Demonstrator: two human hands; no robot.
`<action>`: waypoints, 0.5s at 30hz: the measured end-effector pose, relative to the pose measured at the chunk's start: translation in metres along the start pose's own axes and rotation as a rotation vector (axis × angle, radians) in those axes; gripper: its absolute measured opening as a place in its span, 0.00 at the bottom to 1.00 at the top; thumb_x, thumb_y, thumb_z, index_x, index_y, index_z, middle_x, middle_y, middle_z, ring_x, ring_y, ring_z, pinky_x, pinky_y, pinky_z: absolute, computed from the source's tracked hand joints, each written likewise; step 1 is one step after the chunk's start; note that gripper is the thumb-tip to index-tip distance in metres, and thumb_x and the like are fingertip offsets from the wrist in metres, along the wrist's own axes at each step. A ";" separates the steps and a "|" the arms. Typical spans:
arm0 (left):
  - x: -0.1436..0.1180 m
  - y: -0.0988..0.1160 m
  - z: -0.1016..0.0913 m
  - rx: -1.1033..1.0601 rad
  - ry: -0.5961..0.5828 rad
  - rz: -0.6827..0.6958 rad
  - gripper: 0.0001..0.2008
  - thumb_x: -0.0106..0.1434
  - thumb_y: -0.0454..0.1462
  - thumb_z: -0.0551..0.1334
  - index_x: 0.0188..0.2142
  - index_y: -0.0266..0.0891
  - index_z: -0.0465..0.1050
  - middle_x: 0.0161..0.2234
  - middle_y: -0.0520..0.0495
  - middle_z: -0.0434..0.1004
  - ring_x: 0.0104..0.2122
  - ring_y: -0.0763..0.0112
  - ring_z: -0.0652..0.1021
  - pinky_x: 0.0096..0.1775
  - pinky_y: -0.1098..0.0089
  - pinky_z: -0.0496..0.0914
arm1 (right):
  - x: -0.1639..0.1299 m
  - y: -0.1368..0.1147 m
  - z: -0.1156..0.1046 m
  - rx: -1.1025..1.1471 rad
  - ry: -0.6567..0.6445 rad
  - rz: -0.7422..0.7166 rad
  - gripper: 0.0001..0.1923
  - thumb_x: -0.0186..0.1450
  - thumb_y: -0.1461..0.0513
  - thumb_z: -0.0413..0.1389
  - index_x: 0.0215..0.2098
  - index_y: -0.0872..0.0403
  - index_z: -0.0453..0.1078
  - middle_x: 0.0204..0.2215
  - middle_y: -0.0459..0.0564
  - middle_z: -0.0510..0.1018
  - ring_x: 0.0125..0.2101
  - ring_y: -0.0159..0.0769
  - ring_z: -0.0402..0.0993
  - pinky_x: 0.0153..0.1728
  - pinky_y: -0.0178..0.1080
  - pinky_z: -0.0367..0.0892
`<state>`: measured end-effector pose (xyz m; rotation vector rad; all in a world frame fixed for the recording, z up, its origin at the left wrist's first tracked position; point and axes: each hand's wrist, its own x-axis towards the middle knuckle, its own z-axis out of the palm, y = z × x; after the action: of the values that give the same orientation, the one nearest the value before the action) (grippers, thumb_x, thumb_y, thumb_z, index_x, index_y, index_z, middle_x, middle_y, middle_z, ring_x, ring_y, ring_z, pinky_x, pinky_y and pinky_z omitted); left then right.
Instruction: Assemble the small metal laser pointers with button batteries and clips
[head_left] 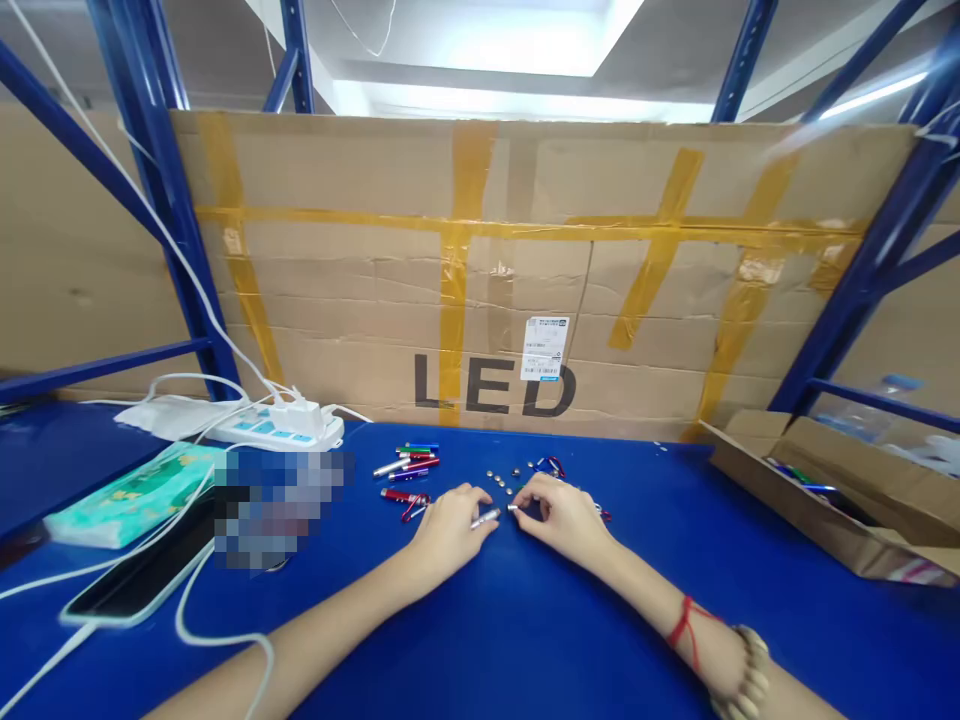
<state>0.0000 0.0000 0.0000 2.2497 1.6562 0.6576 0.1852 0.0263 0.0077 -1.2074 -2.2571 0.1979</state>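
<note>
Two bare hands meet low over the blue tabletop [525, 620]. Left hand [448, 530] pinches a small silver metal pen-light tube [486, 517], tip poking toward the right hand [564, 517], whose fingers close narrowly on a tiny part, too small to identify. Tube looks light, rigid, smooth, likely slippery; best gripped mid-barrel. Just beyond the grip: scattered silver button cells [499, 480] and coloured pen-lights [409, 465].

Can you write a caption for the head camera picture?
Two hands, left and right, meet over a small silver tube on a blue table.
</note>
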 end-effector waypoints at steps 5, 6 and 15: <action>0.001 -0.009 0.000 -0.195 0.003 0.058 0.04 0.62 0.32 0.60 0.35 0.39 0.72 0.34 0.49 0.72 0.37 0.64 0.72 0.38 0.69 0.64 | -0.007 -0.004 -0.007 -0.001 0.020 -0.003 0.04 0.56 0.59 0.55 0.27 0.48 0.73 0.28 0.44 0.77 0.21 0.30 0.70 0.23 0.34 0.61; 0.001 -0.009 0.002 -0.234 0.014 0.067 0.04 0.62 0.31 0.59 0.36 0.39 0.71 0.34 0.50 0.72 0.37 0.64 0.72 0.38 0.69 0.64 | -0.008 -0.005 -0.008 -0.003 0.039 -0.011 0.05 0.56 0.59 0.55 0.26 0.48 0.72 0.27 0.44 0.77 0.21 0.30 0.70 0.23 0.34 0.62; -0.001 -0.011 0.011 -0.322 0.026 0.119 0.04 0.64 0.32 0.59 0.38 0.42 0.69 0.32 0.53 0.71 0.36 0.66 0.72 0.37 0.71 0.64 | -0.013 -0.005 -0.007 -0.013 0.098 -0.038 0.05 0.56 0.59 0.55 0.24 0.49 0.69 0.26 0.43 0.76 0.20 0.30 0.69 0.22 0.33 0.61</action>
<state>-0.0036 0.0032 -0.0142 2.1223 1.3230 0.9138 0.1910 0.0121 0.0104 -1.1541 -2.1974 0.1072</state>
